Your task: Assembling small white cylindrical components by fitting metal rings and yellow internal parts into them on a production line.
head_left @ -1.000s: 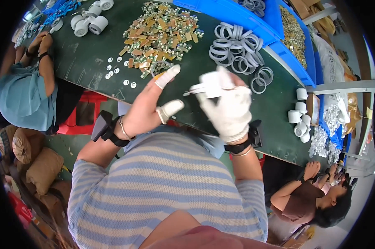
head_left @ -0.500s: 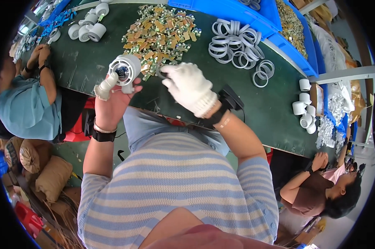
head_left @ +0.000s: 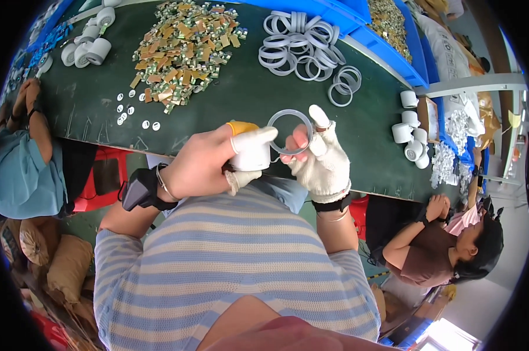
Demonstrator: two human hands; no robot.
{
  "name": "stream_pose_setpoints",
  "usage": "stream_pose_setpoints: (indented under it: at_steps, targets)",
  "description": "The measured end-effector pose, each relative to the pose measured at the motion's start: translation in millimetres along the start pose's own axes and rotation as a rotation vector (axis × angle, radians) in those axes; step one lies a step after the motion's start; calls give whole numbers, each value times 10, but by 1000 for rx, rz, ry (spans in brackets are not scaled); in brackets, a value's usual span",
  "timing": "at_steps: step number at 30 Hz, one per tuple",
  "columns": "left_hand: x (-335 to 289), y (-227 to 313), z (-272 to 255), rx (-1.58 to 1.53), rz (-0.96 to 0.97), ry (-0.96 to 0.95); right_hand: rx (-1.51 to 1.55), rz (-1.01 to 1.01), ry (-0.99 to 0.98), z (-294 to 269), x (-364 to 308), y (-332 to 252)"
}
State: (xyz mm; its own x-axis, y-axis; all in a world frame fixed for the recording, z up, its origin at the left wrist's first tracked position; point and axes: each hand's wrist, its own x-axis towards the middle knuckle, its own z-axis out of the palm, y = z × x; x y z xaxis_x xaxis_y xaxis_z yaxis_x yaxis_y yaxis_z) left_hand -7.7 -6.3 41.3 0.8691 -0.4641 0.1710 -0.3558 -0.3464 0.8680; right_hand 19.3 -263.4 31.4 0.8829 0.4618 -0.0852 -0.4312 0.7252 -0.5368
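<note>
My left hand (head_left: 203, 158) is closed around a white cylindrical plastic housing (head_left: 251, 158), held over the table's near edge. White and yellow finger covers sit on some of its fingers. Just to the right, my right hand (head_left: 324, 157), in a white knit glove with bare fingertips, grips a grey translucent ring (head_left: 289, 112). The ring is upright, its face toward me, and two bare fingertips show through its opening. Its left rim comes close to the housing and the left thumb; whether they touch I cannot tell. The inside of the housing is hidden.
On the green table (head_left: 229, 102) lie a heap of small circuit boards (head_left: 182, 52), several white discs (head_left: 130, 110) and a pile of grey rings (head_left: 299, 50). White housings (head_left: 402, 133) stand right and left. Blue bins (head_left: 346, 22) line the back. A person (head_left: 425, 240) sits on each side.
My right hand has moved right, away from the circuit boards, and now holds the ring up. My left hand has turned the housing, so the board inside no longer shows. The view has shifted.
</note>
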Motion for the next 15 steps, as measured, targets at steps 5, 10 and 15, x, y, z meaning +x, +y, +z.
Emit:
stream_pose_setpoints:
  at_steps: [5,10,15]
  targets:
    - [80,35,30,379,163,5,12,38,-14,-21,-68,11]
    - [87,7,-83,420,179,8,-572,-73,-172,-114,-9,-150]
    - [63,-47,-13,175,106,17,-1724,-607,-297,136,9,-238]
